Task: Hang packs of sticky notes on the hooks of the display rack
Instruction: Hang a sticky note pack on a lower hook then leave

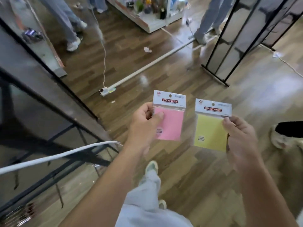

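Pink pack (170, 122) upright at centre, left hand (144, 123) pinching its left edge, thumb on front. Yellow pack (211, 128) just right, not touching it, right hand (239, 136) pinching its right edge. Both over floor (180, 79). Rack (49, 99) at left.

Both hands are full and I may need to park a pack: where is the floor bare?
Bare floor lies between the white rail and the black frame, beyond the pink pack and yellow pack. Crowded: the power strip and cable near the display rack at left, and a shoe beside the right hand.
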### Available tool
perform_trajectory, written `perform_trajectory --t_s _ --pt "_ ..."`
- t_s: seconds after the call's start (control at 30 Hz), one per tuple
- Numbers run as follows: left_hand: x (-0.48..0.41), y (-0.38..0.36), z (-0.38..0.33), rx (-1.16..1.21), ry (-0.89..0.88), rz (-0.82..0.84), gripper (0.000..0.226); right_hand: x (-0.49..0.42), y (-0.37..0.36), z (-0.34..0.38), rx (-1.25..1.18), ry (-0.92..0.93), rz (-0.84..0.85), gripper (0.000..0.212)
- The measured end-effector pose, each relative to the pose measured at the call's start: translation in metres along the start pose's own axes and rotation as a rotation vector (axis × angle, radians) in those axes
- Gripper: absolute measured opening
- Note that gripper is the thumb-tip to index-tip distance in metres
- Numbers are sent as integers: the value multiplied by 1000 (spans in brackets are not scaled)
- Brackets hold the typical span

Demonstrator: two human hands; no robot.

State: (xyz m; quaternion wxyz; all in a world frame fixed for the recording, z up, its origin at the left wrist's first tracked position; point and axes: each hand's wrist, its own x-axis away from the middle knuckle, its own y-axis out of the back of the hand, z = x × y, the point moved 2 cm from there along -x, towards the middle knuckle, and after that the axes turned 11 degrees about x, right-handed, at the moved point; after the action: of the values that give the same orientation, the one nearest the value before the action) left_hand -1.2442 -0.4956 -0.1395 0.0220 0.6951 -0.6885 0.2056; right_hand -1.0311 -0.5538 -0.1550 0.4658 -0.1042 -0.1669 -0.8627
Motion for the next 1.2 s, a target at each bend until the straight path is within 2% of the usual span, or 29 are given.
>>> perform_trajectory --t_s 0.23,0.53,0.8,1.1,1.2 --pt "-123 -119 -7 73 -8 105 22 -147 45 45 -62 25 -156 25" --pt "-291 -314 -29 25 -14 291 21 -333 125 132 -109 78 -319 22" --pt "-402 -501 -10 16 35 416 22 -478 231 149 -140 50 -472 23" --pt "-496 -772 -1 62 19 526 21 -676 391 209 -149 114 -500 11" --pt "-524 -841 -5 64 -1 553 20 -731 436 237 -152 145 -488 17"
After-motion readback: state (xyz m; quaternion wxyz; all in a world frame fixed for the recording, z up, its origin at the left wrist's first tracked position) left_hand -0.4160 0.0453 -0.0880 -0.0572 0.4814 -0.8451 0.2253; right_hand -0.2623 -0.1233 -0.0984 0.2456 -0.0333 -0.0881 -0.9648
